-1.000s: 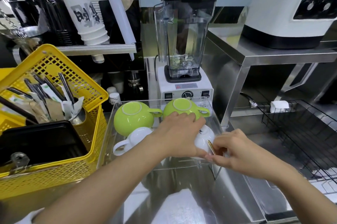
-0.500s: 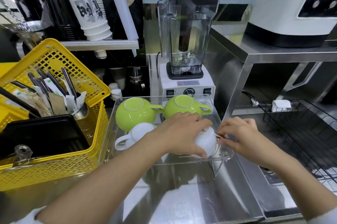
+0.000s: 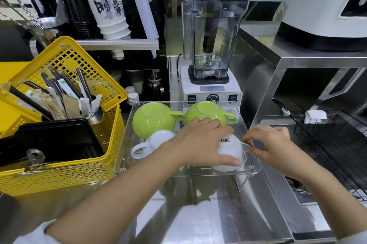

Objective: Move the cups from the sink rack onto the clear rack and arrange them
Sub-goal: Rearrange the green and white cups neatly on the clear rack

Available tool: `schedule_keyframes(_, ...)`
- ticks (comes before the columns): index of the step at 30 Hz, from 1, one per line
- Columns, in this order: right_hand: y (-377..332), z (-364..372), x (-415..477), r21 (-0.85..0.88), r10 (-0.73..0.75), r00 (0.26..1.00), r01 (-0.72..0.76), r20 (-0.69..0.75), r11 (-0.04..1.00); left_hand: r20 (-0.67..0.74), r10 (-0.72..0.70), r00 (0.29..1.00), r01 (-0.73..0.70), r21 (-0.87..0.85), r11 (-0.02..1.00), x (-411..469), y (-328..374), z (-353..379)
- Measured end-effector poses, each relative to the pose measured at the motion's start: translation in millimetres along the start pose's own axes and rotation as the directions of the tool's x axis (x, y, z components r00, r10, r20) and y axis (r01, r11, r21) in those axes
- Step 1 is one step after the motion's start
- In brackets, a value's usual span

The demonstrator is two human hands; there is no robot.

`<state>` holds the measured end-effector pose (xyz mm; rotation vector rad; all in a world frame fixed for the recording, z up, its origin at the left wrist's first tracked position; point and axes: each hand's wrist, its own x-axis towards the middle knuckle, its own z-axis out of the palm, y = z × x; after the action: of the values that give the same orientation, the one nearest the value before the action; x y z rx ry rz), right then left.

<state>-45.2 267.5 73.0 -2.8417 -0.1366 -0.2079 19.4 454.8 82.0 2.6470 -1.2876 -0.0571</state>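
Four glossy cups upside down in the clear rack (image 3: 256,170): two green cups (image 3: 154,119), a white cup (image 3: 158,140), and another white cup (image 3: 230,152) under left hand (image 3: 200,140), clasped, tilted more than before. Right hand (image 3: 272,144) pinching the rack's edge on steel counter (image 3: 198,214).

Glossy ceramic cups (image 3: 154,121), clear plastic rack (image 3: 256,166) — brushed steel counter (image 3: 198,220)

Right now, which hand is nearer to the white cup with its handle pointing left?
Left. The left hand lies just right of that white cup, holding the other white cup; the right hand is farther right, at the clear rack edge.
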Motion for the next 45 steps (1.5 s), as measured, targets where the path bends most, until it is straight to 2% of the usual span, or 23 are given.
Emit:
schedule_keyframes(3,-1.5,-9.2,-2.4,-0.036,0.05,0.998,-0.051,-0.024,0.998,-0.026,-0.003,1.0,0.002,-0.024,1.0,-2.4,-4.8,-7.6)
schedule_keyframes(6,-15.4,-29.0,0.8,0.054,0.065,0.993,-0.059,-0.103,0.997,-0.093,-0.048,0.994,0.046,-0.028,0.999,-9.1,-19.7,-17.2)
schedule_keyframes(10,-44.4,-43.0,3.1,0.162,-0.043,0.99,0.064,-0.133,0.985,-0.125,-0.097,0.987,0.094,-0.033,0.995,-18.4,-41.0,-23.3)
schedule_keyframes(16,-94.6,-28.1,2.6,0.095,-0.235,0.964,0.247,-0.123,0.964,-0.106,-0.251,0.962,0.234,-0.145,0.961,-37.0,-64.9,-22.6)
schedule_keyframes(19,-115.3,-11.4,3.5,0.078,-0.317,0.944,0.325,-0.096,0.943,-0.122,-0.274,0.954,0.261,-0.107,0.959,-42.1,-68.0,-20.4)
schedule_keyframes(23,-131.8,13.5,8.8,0.031,-0.308,0.95,0.31,-0.052,0.95,-0.175,-0.311,0.934,0.297,-0.105,0.949,-48.7,-67.2,-19.9)
schedule_keyframes(27,-137.7,26.1,12.6,-0.015,-0.251,0.966,0.25,-0.064,0.968,-0.129,-0.397,0.909,0.38,-0.135,0.915,-53.4,-66.7,-20.0)
schedule_keyframes(31,-137.9,35.5,17.9,-0.064,-0.213,0.976,0.21,-0.038,0.976,-0.072,-0.399,0.914,0.386,-0.149,0.91,-57.0,-62.3,-24.2)
schedule_keyframes(35,-136.3,37.5,24.5,0.006,-0.185,0.982,0.185,0.042,0.983,0.046,-0.376,0.926,0.378,-0.181,0.908,-60.2,-63.9,-30.4)
schedule_keyframes(39,-133.4,33.5,28.8,0.071,-0.192,0.977,0.186,0.091,0.98,0.081,-0.317,0.945,0.328,-0.231,0.916,-65.1,-66.3,-34.4)
schedule_keyframes(45,-128.5,29.4,30.9,0.072,-0.171,0.98,0.164,0.106,0.984,0.146,-0.197,0.969,0.235,-0.332,0.913,-70.9,-73.1,-40.6)
